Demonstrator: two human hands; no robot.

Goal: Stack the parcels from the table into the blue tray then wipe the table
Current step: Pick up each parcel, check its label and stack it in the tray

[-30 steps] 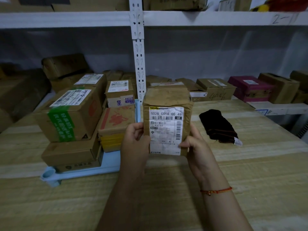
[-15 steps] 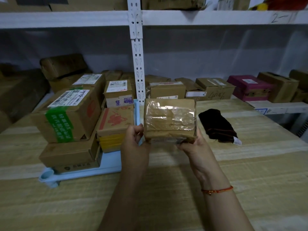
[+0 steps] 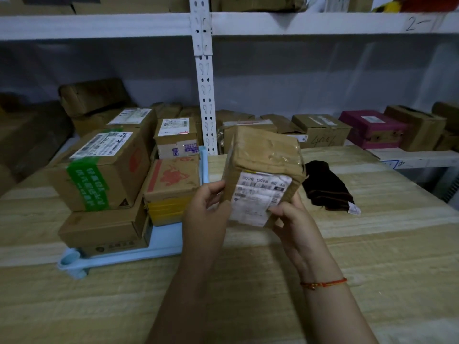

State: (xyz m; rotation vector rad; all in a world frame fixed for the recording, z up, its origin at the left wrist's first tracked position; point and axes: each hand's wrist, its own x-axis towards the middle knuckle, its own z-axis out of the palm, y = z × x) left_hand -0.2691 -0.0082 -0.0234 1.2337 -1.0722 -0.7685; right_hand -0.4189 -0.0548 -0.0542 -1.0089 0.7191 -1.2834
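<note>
I hold a brown taped parcel (image 3: 265,160) with a white shipping label above the wooden table (image 3: 372,256), tilted, label facing me. My left hand (image 3: 206,209) grips its lower left edge and my right hand (image 3: 293,217) grips its lower right corner. The blue tray (image 3: 164,242) lies to the left on the table and carries stacked parcels: a box with green tape (image 3: 99,170) on a flat brown box (image 3: 104,229), and a box with a red print (image 3: 173,177) on a yellow one. A black cloth (image 3: 325,184) lies on the table to the right.
A white shelf upright (image 3: 206,95) stands behind the tray. Several more cardboard boxes and a magenta box (image 3: 372,127) line the shelf along the back. A shelf board runs overhead.
The parcel turned in my hands: its label faced me, then its taped side came up, and now the label faces me again with the parcel tilted. It stays beside the tray.
</note>
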